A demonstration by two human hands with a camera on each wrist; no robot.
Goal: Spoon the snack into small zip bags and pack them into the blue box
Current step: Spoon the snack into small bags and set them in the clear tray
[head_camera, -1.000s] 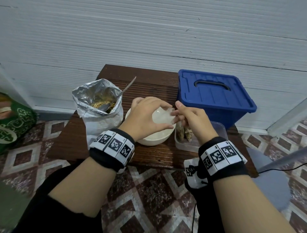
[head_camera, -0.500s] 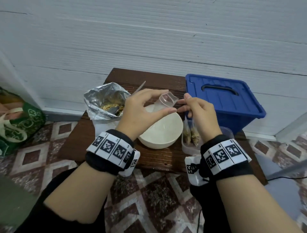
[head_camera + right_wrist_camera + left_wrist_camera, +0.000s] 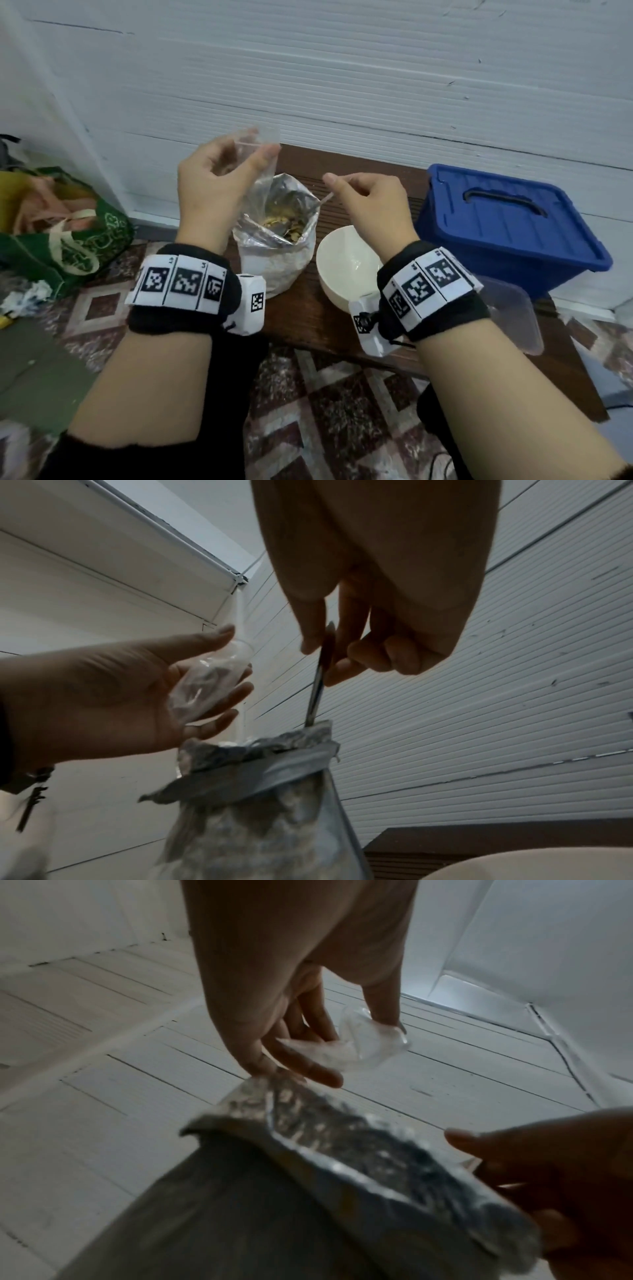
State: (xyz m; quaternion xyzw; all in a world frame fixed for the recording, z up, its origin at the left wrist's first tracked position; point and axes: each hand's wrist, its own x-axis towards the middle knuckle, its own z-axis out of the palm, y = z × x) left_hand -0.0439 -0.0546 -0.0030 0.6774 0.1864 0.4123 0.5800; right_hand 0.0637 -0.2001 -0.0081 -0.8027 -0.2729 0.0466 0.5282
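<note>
My left hand (image 3: 236, 161) pinches a small clear zip bag (image 3: 262, 150) between thumb and fingers and holds it above the open foil snack bag (image 3: 277, 240). The wrist views show the zip bag (image 3: 363, 1047) (image 3: 209, 685) lying against the left fingers. My right hand (image 3: 346, 185) pinches the handle of a metal spoon (image 3: 327, 199). The spoon (image 3: 318, 685) runs down into the foil bag (image 3: 267, 791), and its bowl lies among the brown snack pieces. The blue box (image 3: 507, 222) stands at the right of the wooden table with its lid on.
A white bowl (image 3: 346, 267) sits between the foil bag and the blue box. A clear plastic container (image 3: 513, 315) lies in front of the box by the table's edge. A green cloth bag (image 3: 68, 233) rests on the tiled floor at the left. The wall is close behind.
Both hands moved left from above the white bowl to above the foil bag. The right hand let go of the zip bag and took hold of the spoon handle.
</note>
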